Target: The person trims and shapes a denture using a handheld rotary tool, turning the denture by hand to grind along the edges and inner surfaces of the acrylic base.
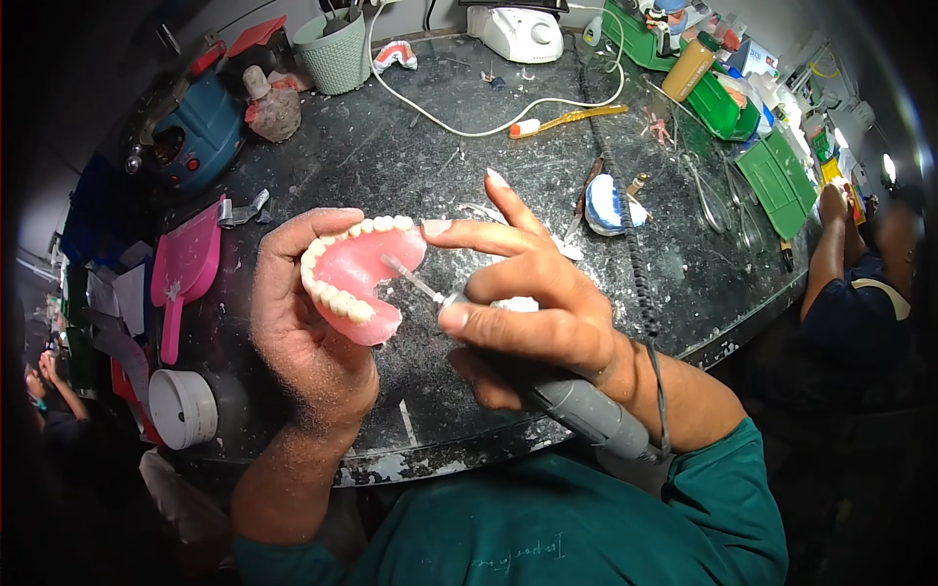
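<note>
My right hand (552,298) grips the rotary handpiece (594,412) pen-like, seemingly to steer its bit (415,279) over the pink denture (342,262). My left hand (305,327) cradles that denture above the desk (337,161), presumably bracing it; farther back sits a white dial unit (513,37).

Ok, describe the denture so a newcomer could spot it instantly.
Find the scuffed black workbench, then the person's left hand over its near side. That hand holds the denture, a pink U rimmed with cream teeth, facing the grey handpiece in the right hand. Unlike the blue-and-white dental cast resting farther right, it is pink and held up.
</note>
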The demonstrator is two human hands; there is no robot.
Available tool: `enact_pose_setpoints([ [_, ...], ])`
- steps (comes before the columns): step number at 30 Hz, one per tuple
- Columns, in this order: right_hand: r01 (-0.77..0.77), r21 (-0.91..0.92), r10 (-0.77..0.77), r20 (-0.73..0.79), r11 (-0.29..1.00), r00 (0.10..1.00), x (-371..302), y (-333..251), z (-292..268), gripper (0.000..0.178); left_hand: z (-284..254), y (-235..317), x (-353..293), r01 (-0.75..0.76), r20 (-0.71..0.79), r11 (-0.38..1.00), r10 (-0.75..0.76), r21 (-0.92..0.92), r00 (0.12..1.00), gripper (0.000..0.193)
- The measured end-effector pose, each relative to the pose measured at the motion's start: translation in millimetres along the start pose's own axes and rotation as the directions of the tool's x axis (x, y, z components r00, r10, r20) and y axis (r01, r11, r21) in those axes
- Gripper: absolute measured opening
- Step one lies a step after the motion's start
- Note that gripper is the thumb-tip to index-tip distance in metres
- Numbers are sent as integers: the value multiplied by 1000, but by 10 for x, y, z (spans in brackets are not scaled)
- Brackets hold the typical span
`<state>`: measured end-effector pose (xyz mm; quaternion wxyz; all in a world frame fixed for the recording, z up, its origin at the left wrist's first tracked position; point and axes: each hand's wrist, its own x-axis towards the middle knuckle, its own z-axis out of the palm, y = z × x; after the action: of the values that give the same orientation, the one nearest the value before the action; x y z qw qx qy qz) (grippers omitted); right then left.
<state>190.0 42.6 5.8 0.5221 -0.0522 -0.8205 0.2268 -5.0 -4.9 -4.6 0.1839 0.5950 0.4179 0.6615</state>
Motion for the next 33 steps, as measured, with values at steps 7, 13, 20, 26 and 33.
enact_pose_setpoints([
  [7, 21, -11, -20, 83, 1000, 996, 16, -15, -52, 51, 1, -3, -8, 10, -13, 1000, -10, 8, 1000, 67],
  [13, 19, 5, -19, 39, 1000, 999, -20, 27, -20, 46, 10, 22, 1, -2, -17, 1000, 2, 14, 1000, 71],
  [20, 22, 8, -22, -35, 1000, 999, -47, 51, 21, 51, 2, 21, -9, -31, -16, 997, 32, 65, 999, 73],
  [26, -2, 34, 4, -57, 999, 998, -36, 23, 23, 50, 15, 57, -19, 19, -32, 997, -17, 75, 999, 77],
  [33, 31, 21, -30, -34, 999, 999, -18, 42, 13, 51, 4, 25, -30, 1, -18, 999, 0, 50, 1000, 88],
])
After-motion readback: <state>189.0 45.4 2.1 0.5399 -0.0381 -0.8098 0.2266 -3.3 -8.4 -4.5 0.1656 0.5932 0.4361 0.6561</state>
